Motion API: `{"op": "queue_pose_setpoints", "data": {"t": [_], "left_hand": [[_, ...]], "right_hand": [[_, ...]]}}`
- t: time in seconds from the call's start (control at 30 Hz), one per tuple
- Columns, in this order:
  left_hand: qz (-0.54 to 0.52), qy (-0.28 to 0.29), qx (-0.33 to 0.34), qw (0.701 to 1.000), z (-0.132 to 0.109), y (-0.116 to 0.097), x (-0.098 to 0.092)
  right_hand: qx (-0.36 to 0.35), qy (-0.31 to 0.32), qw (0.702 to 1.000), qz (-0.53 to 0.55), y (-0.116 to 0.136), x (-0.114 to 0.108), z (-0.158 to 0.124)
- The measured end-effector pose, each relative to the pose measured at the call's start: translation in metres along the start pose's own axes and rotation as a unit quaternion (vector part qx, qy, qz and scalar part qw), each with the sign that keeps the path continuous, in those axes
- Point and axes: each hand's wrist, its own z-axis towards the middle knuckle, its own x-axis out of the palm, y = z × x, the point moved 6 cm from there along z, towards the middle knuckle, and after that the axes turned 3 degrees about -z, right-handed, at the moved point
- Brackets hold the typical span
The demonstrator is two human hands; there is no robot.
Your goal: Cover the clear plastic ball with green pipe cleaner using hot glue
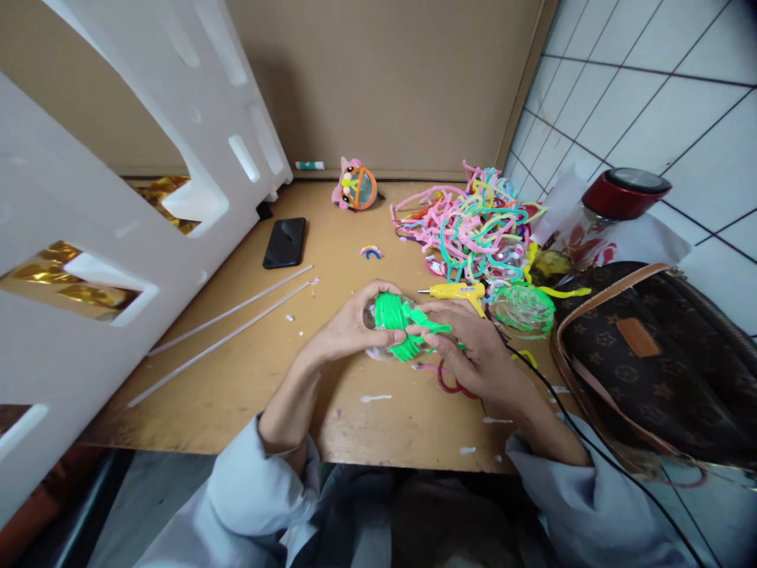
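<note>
My left hand (348,323) is wrapped round a clear rounded object (370,314) with bright green pipe cleaner (390,313) wound about its middle. Its thumb presses on the green windings from the near side. My right hand (473,347) pinches a loose, kinked length of green pipe cleaner (429,322) at the right of the windings. Partly under that hand lies a pair of red-handled scissors (449,380), its blades mostly hidden. Just beyond the right hand rests a yellow glue gun (458,292), its tip to the left.
Behind is a heap of coloured pipe cleaners (473,229), beside a green-wound clear piece (523,310). A brown handbag (668,371) and red-lidded jar (627,193) stand right. Left are two white sticks (218,343), a black phone (285,243) and a white plastic frame (195,158). A decorated ball (358,188) sits behind.
</note>
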Motion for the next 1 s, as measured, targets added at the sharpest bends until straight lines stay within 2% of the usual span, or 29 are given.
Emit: {"op": "queue_pose_setpoints", "data": {"t": [0.23, 0.43, 0.73, 1.0], "left_hand": [[-0.015, 0.007, 0.002, 1.000, 0.001, 0.001, 0.002], [-0.013, -0.013, 0.013, 1.000, 0.002, 0.005, -0.001], [-0.005, -0.043, 0.007, 0.999, -0.002, 0.002, 0.001], [0.000, -0.045, 0.003, 0.999, -0.002, 0.001, 0.001]], "right_hand": [[-0.012, 0.000, 1.000, -0.015, -0.001, 0.003, -0.002], [-0.038, -0.008, 0.999, -0.024, 0.004, 0.004, -0.002], [-0.066, 0.013, 0.997, -0.035, 0.012, 0.001, -0.001], [-0.074, 0.036, 0.996, -0.026, 0.014, 0.000, 0.000]]}}
